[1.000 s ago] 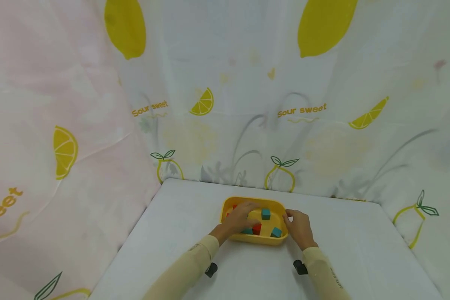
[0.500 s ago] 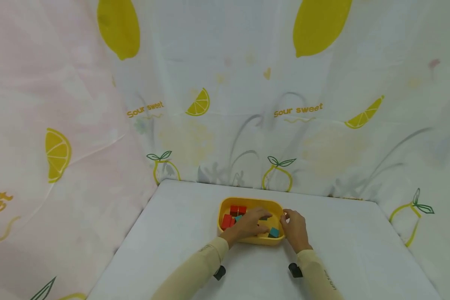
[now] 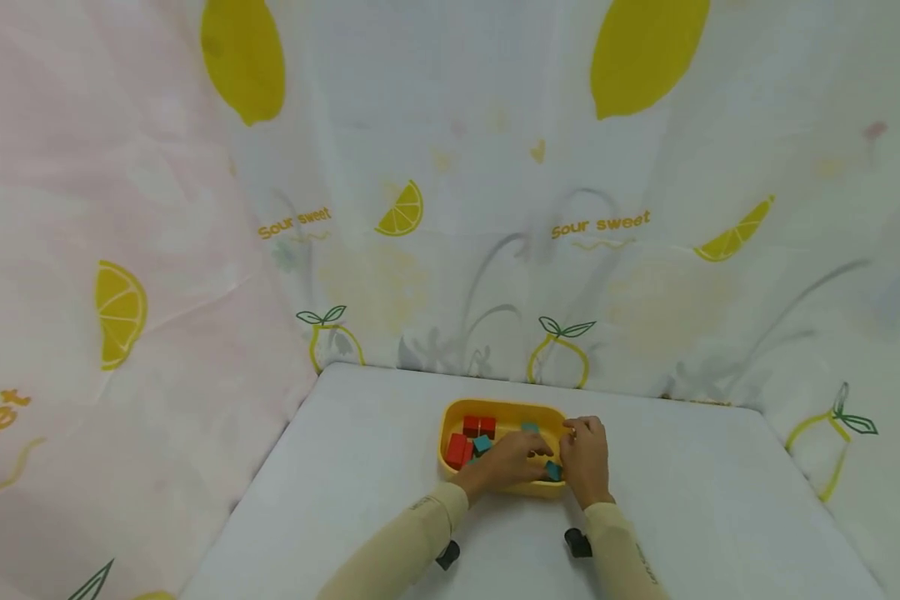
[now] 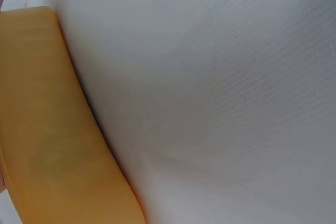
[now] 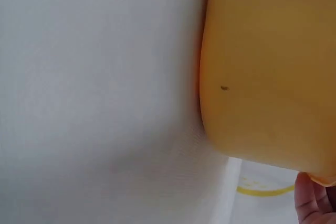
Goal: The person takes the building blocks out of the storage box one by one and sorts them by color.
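A yellow tray (image 3: pixel 498 406) holds red and teal cubes on the white table. The left hand (image 3: pixel 512 460) reaches over the near rim, thumb and fingers spread apart. Its fingertips are beside a teal cube (image 3: pixel 553 472) in the near right corner; whether they touch it is hard to tell. At the tray's right end, the right hand (image 3: pixel 587 458) grips the rim; its fingertips (image 5: pixel 304 195) show at the tray corner in the right wrist view. The left wrist view shows mostly the outer wall of the tray (image 4: pixel 52 103).
Red cubes (image 3: pixel 457 450) gather at the tray's left end, with a teal cube (image 3: pixel 482 444) beside them. Another teal cube (image 3: pixel 530 428) lies near the far wall. Behind the table (image 3: pixel 375 450) hangs a lemon-print curtain (image 3: pixel 450 167).
The left hand has moved right across the tray, uncovering the cubes at the left end, and is now by the near right teal cube. The right hand stays at the right rim.
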A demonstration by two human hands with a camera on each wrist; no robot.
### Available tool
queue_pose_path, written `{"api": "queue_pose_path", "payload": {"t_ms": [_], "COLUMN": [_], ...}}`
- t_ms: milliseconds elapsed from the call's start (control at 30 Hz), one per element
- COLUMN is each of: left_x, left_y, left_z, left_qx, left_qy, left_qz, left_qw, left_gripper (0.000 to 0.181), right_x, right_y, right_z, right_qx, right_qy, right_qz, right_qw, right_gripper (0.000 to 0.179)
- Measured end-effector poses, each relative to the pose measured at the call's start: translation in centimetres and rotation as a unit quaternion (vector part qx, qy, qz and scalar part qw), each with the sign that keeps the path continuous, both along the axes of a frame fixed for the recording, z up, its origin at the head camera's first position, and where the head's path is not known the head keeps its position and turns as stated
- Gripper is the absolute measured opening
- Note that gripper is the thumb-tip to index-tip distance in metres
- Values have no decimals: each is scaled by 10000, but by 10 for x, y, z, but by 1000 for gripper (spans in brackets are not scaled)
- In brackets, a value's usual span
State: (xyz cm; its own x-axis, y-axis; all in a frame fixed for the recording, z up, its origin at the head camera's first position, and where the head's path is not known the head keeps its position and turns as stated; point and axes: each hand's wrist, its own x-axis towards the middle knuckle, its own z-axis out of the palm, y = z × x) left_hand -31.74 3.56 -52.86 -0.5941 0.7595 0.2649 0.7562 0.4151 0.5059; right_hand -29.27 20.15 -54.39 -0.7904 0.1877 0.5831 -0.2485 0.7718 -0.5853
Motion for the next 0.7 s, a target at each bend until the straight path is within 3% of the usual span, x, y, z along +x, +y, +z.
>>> {"api": "queue_pose_path", "payload": {"t_ms": [100, 200, 333, 467, 700], "left_x": [-1, -3, -6, -7, -10], "left_y": [2, 3, 4, 4, 6], "left_z": [-3, -6, -4, -2, -3], "left_qx": [18, 84, 75, -48, -135], "left_qy": [-283, -421, -627, -872, -950], "left_qz": [79, -44, -150, -67, -124], "left_qw": [9996, 9991, 9979, 9962, 9953], "left_gripper": [29, 27, 28, 31, 31], "right_x": [1, 1, 1, 0, 0], "right_y": [0, 1, 1, 1, 0], "right_z": [-1, -1, 0, 0, -1], "right_qx": [-266, -370, -374, -315, -240], "right_qy": [-99, -198, -248, -337, -366], "right_qz": [-68, -165, -237, -225, -203], "right_qw": [9996, 9990, 9987, 9987, 9988], "right_gripper": [15, 15, 14, 13, 13]}}
